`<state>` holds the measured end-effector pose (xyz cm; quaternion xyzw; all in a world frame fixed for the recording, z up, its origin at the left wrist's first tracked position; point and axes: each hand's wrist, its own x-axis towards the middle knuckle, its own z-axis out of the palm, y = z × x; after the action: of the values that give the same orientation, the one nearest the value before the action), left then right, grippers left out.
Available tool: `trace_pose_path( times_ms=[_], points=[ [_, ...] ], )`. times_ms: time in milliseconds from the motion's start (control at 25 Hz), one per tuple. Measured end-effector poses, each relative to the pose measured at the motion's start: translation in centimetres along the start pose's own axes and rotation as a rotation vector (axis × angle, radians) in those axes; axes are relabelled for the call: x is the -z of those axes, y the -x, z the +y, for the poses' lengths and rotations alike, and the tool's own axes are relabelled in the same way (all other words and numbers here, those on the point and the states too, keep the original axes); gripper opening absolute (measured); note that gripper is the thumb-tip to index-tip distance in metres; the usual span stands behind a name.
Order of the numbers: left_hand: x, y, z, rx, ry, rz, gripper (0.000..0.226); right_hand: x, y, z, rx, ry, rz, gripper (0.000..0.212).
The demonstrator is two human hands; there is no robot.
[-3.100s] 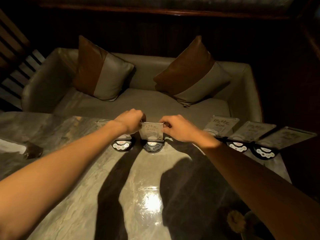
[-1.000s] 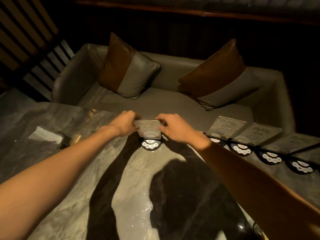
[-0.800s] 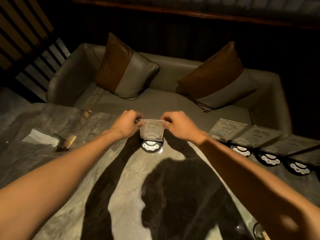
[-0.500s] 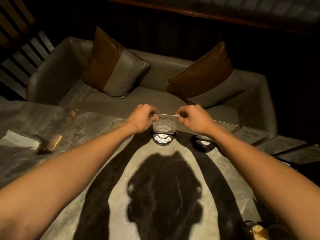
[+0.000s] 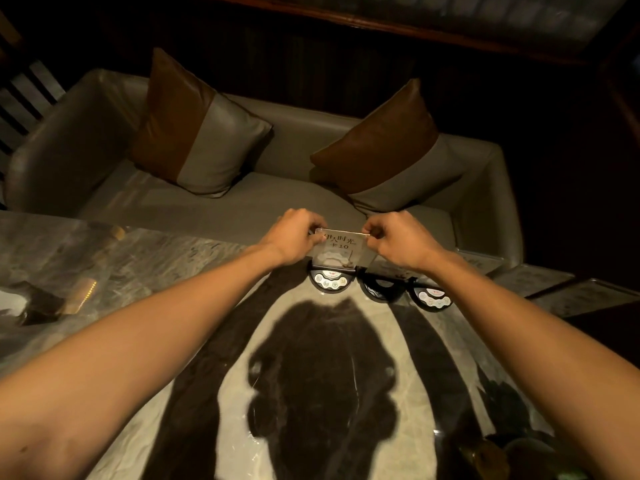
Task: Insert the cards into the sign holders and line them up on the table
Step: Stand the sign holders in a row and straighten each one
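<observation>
Two hands, the left hand and right hand, pinch the upper corners of a sign holder standing upright at the far edge of the table, its card inside facing the person, wider than tall, beside other holders rightward.

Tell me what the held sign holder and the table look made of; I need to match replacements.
Sign holder: the panel looks like clear acrylic, glossy, since the printed card shows through it and its edges catch light; the round base looks like black plastic, though that is a guess. Table: looks like polished grey marble or a marble-look slab, going by the veined pattern and bright reflections.
</observation>
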<state>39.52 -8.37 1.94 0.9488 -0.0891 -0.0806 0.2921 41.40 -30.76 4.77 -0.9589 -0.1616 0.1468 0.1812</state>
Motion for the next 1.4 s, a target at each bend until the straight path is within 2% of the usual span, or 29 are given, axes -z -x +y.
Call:
trace_pose_path(
  times_ms=[480, 600, 720, 800, 920, 1120, 1400],
  points=[
    [-0.4, -0.4, 1.0, 0.001, -0.013, -0.025, 0.016, -0.1, 0.6, 1.0, -0.029, -0.041, 0.013, 0.016],
    [-0.3, -0.5, 1.0, 0.015, -0.034, -0.042, 0.017, 0.1, 0.7, 0.9, -0.039, -0.054, -0.012, 0.027],
    [-0.3, -0.8, 1.0, 0.037, -0.054, -0.072, 0.024, 0.3, 1.3, 1.3, -0.036, -0.050, -0.016, 0.043],
    [-0.5, -0.9, 1.3, 0.049, -0.066, -0.087, 0.028, 0.7, 2.1, 2.3, -0.065, -0.041, 0.022, 0.047],
    [-0.8, -0.7, 2.6, 0.055, -0.102, -0.086, 0.038, 1.4, 3.7, 3.7, -0.093, -0.004, 0.072, 0.049],
    [-1.6, -0.4, 5.3, -0.032, -0.168, -0.067, 0.047, 2.5, 7.2, 4.9, -0.115, 0.026, 0.114, 0.046],
    [-1.6, 2.6, 10.0, -0.044, -0.289, -0.097, 0.061, 2.9, 13.1, 3.5, -0.133, -0.038, 0.130, 0.047]
  ],
)
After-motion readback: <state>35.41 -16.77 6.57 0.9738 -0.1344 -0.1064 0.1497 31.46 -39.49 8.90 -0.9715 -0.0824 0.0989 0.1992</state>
